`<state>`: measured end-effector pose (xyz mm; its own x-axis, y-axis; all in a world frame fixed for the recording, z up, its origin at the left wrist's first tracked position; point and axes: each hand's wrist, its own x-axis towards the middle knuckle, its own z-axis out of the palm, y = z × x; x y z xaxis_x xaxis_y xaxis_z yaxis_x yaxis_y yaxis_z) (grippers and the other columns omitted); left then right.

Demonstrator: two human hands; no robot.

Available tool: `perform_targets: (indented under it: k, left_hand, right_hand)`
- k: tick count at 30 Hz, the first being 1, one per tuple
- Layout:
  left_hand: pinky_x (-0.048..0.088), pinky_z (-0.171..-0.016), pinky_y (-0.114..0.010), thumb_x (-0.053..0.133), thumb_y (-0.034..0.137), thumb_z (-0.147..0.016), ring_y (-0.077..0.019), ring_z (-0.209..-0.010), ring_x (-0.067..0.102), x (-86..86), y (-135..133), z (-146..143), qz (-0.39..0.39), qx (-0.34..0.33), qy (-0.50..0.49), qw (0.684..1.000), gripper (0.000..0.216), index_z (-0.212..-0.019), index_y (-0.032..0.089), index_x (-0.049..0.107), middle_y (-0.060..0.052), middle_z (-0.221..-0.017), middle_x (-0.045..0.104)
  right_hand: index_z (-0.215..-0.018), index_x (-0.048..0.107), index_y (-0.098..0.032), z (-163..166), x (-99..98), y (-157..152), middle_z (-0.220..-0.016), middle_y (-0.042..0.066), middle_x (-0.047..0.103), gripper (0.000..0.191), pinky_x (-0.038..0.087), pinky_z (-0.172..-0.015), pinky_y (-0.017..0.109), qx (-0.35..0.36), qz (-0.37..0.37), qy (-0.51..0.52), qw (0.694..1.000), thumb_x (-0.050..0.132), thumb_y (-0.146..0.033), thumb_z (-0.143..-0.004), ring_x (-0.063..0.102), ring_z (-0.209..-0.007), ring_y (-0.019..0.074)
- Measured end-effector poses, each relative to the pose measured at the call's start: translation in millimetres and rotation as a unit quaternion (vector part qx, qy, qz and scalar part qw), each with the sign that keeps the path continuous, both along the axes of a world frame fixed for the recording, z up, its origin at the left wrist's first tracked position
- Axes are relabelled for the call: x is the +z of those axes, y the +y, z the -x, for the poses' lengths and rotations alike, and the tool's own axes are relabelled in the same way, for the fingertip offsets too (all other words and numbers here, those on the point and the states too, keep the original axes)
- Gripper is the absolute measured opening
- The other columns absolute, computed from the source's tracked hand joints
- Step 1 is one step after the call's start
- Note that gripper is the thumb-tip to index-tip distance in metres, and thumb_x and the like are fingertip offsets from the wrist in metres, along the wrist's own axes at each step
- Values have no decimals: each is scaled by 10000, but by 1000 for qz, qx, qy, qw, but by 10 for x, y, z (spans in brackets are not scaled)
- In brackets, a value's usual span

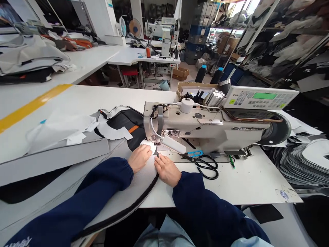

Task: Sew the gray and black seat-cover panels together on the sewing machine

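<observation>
A light grey fabric panel with a black edging strip lies under the sewing machine. My left hand presses on the panel left of the needle area, its fingers curled together beside a small white piece. At the panel's right edge, where the black strip runs up to the machine, my right hand has its fingers closed on the edge. The machine head hides the needle and presser foot. Black-handled scissors and a blue thread snipper lie right of my right hand.
A control panel is mounted above the machine. Black and white sewn pieces lie behind my left hand, with more grey panels at left. Stacked cut pieces stand at right. A cardboard box and thread cones are behind.
</observation>
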<state>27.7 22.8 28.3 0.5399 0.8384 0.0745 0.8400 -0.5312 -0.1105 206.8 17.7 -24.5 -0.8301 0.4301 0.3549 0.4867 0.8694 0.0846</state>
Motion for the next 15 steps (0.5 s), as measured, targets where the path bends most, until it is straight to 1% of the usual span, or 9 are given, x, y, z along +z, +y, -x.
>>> perform_targets:
  k: [2, 4, 7, 10, 12, 13, 15]
  left_hand:
    - [425, -748, -290, 390, 27, -805, -184, -825, 501, -49, 35, -27, 19, 28, -23, 999, 259, -789, 143, 621, -62, -825, 557]
    - [422, -747, -290, 387, 38, -814, -185, -824, 491, -77, 28, -19, 21, 28, -33, 999, 257, -794, 148, 618, -60, -826, 540]
    - [417, -743, -305, 373, 52, -831, -192, -826, 491, -78, 37, -23, 27, 35, -18, 999, 265, -804, 145, 619, -67, -839, 540]
    - [416, -737, -307, 375, 54, -829, -200, -852, 495, -61, 108, -71, 37, 48, -9, 998, 261, -804, 143, 619, -73, -855, 545]
    - [416, -731, -302, 375, 45, -822, -199, -858, 498, -53, 137, -87, 30, 50, -18, 998, 261, -812, 136, 619, -77, -849, 548]
    - [417, -733, -299, 372, 45, -824, -196, -853, 498, -52, 131, -73, 23, 38, -28, 999, 264, -835, 134, 621, -77, -848, 552]
    - [415, -742, -296, 354, 71, -852, -182, -831, 500, -52, 75, 22, 12, -21, -51, 998, 276, -875, 140, 619, -73, -853, 565]
  right_hand:
    - [-1086, 609, -47, 1, -18, 13, -1156, 189, 614, 301, 484, -882, 455, -1, -11, 11, 1000, 393, -80, -878, 567, -1092, 310]
    - [-1067, 616, -49, 1, -26, 30, -1148, 184, 621, 290, 483, -882, 453, -4, -19, 20, 1000, 394, -83, -884, 576, -1081, 306]
    - [-1051, 623, -52, 8, -36, 61, -1150, 180, 623, 282, 475, -893, 462, -12, -20, 29, 999, 398, -83, -885, 582, -1076, 304]
    - [-1062, 620, -53, 25, -41, 121, -1172, 188, 609, 292, 465, -907, 472, -22, -2, 24, 999, 394, -79, -881, 564, -1106, 307]
    - [-1085, 610, -45, 33, -28, 172, -1196, 198, 592, 305, 464, -911, 471, -32, 22, 19, 999, 400, -72, -866, 539, -1140, 317]
    - [-1109, 598, -41, 32, -16, 195, -1214, 202, 580, 321, 465, -911, 470, -36, 39, 18, 998, 403, -66, -856, 524, -1159, 322]
    - [-1181, 554, -34, 15, 16, 215, -1276, 211, 529, 381, 458, -928, 469, -45, 83, 23, 995, 407, -49, -830, 478, -1210, 324]
